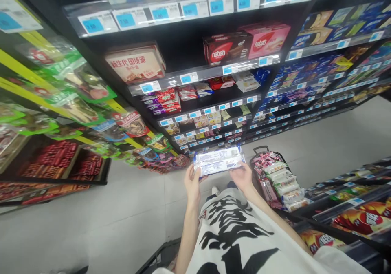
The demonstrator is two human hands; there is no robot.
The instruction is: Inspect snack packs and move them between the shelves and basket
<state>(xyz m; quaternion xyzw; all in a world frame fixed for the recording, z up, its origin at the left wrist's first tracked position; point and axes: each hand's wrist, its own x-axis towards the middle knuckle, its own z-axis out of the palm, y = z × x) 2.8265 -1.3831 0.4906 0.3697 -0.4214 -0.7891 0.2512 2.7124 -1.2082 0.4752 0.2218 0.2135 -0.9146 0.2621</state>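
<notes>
A flat blue-and-white snack packet (218, 160) is held level in front of me, its printed back side up and glaring under the light. My left hand (192, 183) grips its left end with fingers curled round the edge. Gripping the right end is my right hand (243, 177). Both forearms reach down over my white shirt with black print. The packet hovers above the grey floor, just left of a shopping basket (258, 149).
The basket holds several pink and white snack packs (279, 176). Dark shelves of biscuits and wafers, with red and pink wafer boxes (247, 43), rise ahead. Hanging green packets (76, 82) fill the left. Chip bags (363, 219) sit on a low shelf at right.
</notes>
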